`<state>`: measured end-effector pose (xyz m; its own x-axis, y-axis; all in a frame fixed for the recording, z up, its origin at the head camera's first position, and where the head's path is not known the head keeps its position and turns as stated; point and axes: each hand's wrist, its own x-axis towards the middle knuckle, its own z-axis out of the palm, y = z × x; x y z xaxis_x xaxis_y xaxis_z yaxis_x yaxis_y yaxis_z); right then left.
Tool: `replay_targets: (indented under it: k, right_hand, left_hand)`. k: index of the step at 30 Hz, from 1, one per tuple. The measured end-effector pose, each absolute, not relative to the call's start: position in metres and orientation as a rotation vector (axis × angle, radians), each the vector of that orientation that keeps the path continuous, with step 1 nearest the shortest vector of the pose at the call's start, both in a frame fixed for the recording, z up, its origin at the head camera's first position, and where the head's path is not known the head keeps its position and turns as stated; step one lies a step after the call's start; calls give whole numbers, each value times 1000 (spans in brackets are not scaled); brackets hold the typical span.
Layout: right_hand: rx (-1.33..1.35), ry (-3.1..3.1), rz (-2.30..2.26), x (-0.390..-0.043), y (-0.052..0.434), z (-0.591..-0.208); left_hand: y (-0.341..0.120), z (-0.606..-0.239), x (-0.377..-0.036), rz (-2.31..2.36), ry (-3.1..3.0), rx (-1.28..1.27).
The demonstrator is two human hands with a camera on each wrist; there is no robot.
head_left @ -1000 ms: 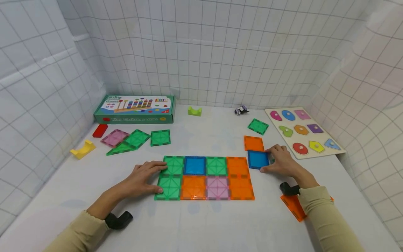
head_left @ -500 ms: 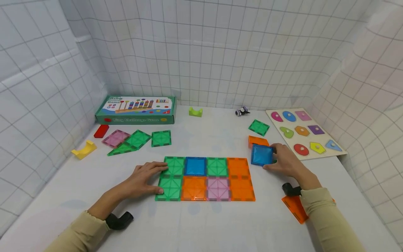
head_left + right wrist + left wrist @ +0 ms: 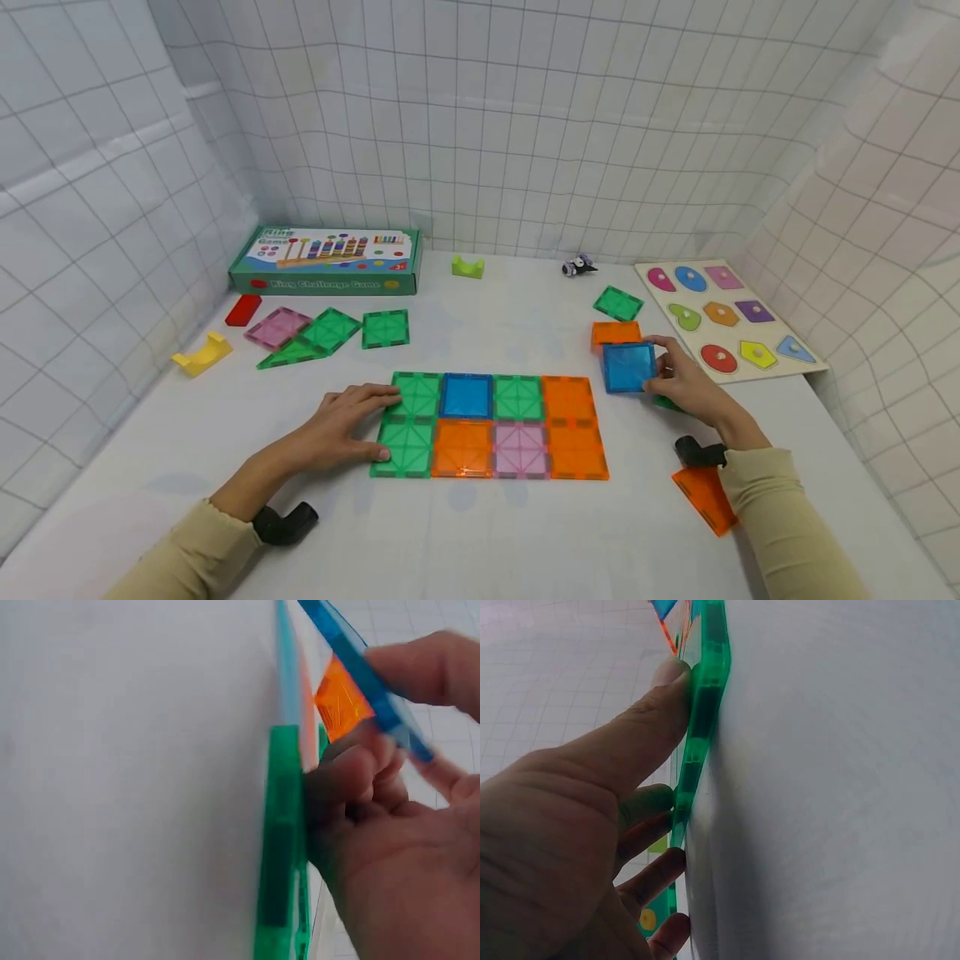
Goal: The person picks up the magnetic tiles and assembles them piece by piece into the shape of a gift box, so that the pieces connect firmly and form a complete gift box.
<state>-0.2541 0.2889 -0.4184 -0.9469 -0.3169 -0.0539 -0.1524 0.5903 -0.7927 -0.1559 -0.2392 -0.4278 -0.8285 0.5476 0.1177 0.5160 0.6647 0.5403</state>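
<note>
Two rows of square magnetic tiles (image 3: 519, 448) lie joined flat on the table in green, blue, orange and pink. My left hand (image 3: 333, 429) rests at their left end, thumb and fingertips touching the green tiles (image 3: 405, 446); the left wrist view shows the thumb (image 3: 649, 720) on the tile edge. My right hand (image 3: 686, 383) pinches a blue square tile (image 3: 628, 367) by its right edge. In the right wrist view this blue tile (image 3: 360, 667) is raised and tilted. An orange tile (image 3: 617, 333) sits behind it, and a green tile (image 3: 666, 403) lies partly hidden beneath the hand.
A Ring Challenge Game box (image 3: 326, 261) stands at the back left, with loose green and pink tiles (image 3: 277, 327) before it. A shape puzzle board (image 3: 723, 321) lies at right. Orange tiles (image 3: 707, 498) lie beside the right sleeve. A small dark toy (image 3: 578, 266) stands at the back.
My right hand has lifted the blue tile off the table and tilted it, shifting slightly right and back. The orange tile behind it has shifted right. My left hand has stayed in place.
</note>
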Motion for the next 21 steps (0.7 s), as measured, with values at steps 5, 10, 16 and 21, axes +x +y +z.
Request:
replay_targets:
  k: [5,10,16,21]
  right_hand:
    - [-300,2450,-1439,-250,296,-413]
    - [-219,2430,-1410,-244,302,-412]
    - [-315,2610,-1053,-243,290,-405]
    - [-421,2880,-782,-245,277,-408]
  left_hand:
    - [-238,-426,-156,886,2820,911]
    - [-238,-426,-156,878,2818,901]
    - [-239,-427,-157,882,2814,901]
    - [-239,-427,-156,891,2811,903]
